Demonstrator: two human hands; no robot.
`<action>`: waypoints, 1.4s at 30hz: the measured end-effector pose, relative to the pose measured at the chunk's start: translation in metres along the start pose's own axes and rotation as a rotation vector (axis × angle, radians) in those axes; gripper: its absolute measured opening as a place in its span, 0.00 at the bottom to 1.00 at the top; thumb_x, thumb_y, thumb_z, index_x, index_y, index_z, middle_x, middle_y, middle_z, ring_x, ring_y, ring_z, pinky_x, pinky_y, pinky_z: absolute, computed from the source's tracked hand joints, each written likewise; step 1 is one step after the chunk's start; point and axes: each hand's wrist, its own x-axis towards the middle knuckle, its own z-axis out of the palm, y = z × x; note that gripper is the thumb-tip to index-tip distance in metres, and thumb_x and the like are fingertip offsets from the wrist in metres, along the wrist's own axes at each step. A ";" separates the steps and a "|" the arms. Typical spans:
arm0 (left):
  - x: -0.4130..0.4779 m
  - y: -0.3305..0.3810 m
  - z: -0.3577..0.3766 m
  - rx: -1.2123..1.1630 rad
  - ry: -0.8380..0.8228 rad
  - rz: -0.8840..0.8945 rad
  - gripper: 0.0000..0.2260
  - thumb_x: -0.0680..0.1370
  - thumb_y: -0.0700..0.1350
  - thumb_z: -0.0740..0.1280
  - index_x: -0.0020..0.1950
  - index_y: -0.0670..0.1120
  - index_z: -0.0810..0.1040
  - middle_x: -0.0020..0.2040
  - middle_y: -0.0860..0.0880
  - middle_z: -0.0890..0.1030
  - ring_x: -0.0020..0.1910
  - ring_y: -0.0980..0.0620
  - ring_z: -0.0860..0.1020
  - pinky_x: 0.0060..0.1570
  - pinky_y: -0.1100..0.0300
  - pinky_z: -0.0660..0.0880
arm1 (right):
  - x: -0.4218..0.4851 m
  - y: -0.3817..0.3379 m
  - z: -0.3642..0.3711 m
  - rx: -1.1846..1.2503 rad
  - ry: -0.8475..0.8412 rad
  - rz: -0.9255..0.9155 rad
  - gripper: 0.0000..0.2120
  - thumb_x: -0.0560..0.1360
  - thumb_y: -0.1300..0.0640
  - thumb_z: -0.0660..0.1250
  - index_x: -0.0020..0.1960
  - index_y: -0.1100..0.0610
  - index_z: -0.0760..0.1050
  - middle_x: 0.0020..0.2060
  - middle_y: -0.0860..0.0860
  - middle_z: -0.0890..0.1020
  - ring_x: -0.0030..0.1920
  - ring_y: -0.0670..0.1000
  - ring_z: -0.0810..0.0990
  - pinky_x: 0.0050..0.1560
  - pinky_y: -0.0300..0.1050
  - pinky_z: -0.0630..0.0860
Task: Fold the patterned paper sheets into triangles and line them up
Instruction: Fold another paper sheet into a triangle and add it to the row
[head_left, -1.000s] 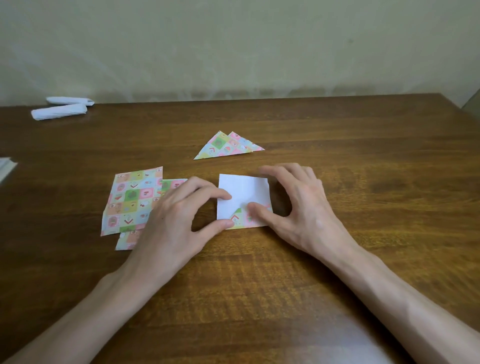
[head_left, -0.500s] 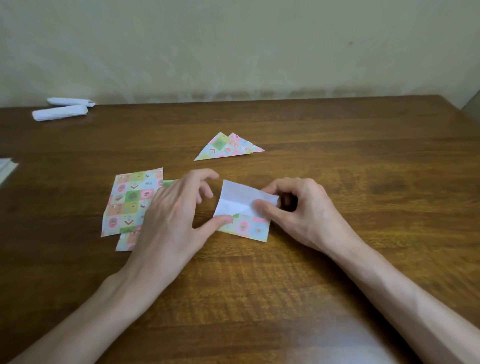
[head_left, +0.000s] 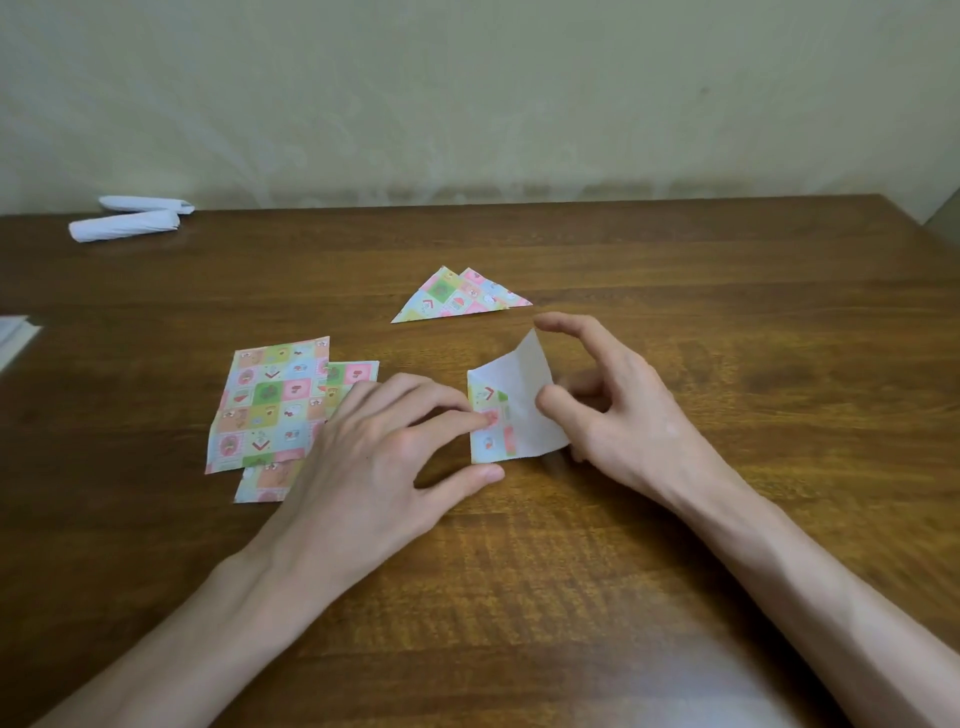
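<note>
**A:** 1 sheet (head_left: 511, 415) under your hands. Where does it lie?

**B:** On the table (head_left: 727, 312), near its middle, just in front of me. Its patterned left part lies flat and its white right part stands up as a flap.

**A:** And your hands?

**B:** My left hand (head_left: 374, 447) presses the flat part with straight fingertips, thumb at the near left corner. My right hand (head_left: 618, 410) pinches the flap, thumb on its near face, curled fingers behind, forefinger arched over the top corner.

**A:** What lies around?

**B:** 2 triangles (head_left: 457, 299) overlap just beyond the sheet. A stack (head_left: 265, 405) of flat patterned paper lies to the left, its right edge under my left hand. 2 white rolls (head_left: 130, 218) sit far left by the wall.
</note>
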 end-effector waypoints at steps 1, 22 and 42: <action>0.000 0.000 0.000 -0.008 0.003 0.002 0.19 0.81 0.64 0.65 0.66 0.58 0.81 0.61 0.62 0.78 0.64 0.59 0.73 0.62 0.56 0.71 | 0.000 0.001 -0.002 0.019 0.002 -0.001 0.27 0.72 0.45 0.60 0.71 0.38 0.68 0.32 0.43 0.82 0.36 0.45 0.78 0.46 0.43 0.72; -0.005 0.008 -0.019 -0.050 -0.081 -0.023 0.21 0.82 0.56 0.54 0.64 0.54 0.83 0.61 0.60 0.72 0.58 0.58 0.70 0.59 0.54 0.70 | 0.007 0.023 -0.018 -0.343 -0.178 -0.354 0.09 0.75 0.49 0.73 0.55 0.42 0.85 0.53 0.38 0.81 0.59 0.46 0.77 0.61 0.46 0.75; -0.002 -0.001 -0.008 -0.151 0.026 -0.208 0.27 0.83 0.61 0.60 0.81 0.64 0.59 0.56 0.65 0.78 0.57 0.66 0.73 0.59 0.62 0.69 | 0.006 0.026 0.001 -0.232 -0.092 -0.273 0.09 0.80 0.42 0.69 0.51 0.45 0.84 0.42 0.39 0.81 0.48 0.47 0.78 0.49 0.41 0.73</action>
